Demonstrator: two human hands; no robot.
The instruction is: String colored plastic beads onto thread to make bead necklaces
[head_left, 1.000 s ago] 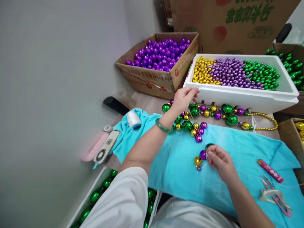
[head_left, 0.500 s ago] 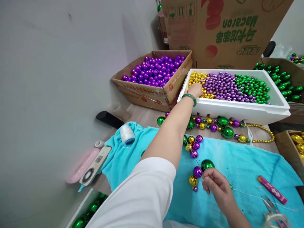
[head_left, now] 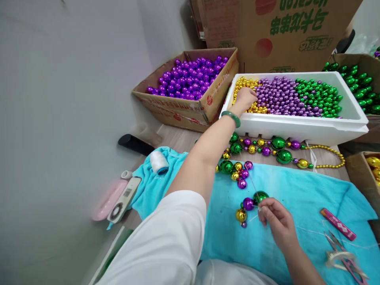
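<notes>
My left hand [head_left: 247, 99], with a green bangle [head_left: 231, 118] at the wrist, is over the small gold beads [head_left: 246, 84] in a white foam box [head_left: 299, 123]. Its fingers are pinched together, and whatever is between them is too small to make out. Above a turquoise towel [head_left: 231, 233], my right hand [head_left: 276, 219] pinches a thin needle [head_left: 253, 185] that slants up and leftward. White thread [head_left: 311, 230] trails from this hand to the right. Just beyond its fingertips lie a large green bead [head_left: 261, 196], a purple bead [head_left: 248, 204] and a gold bead [head_left: 241, 215].
Behind the towel lies a finished-looking bead necklace [head_left: 284, 156]. A carton of purple beads [head_left: 190, 79] stands at back left. Scissors [head_left: 341, 253] and a pink packet [head_left: 338, 224] are at right, a thread spool [head_left: 158, 162] at left. A large carton [head_left: 231, 23] rises behind.
My left hand has lifted slightly among the gold beads, its fingers now showing more. In my right hand the needle's tip has swung rightward. The view has tilted a little downward.
</notes>
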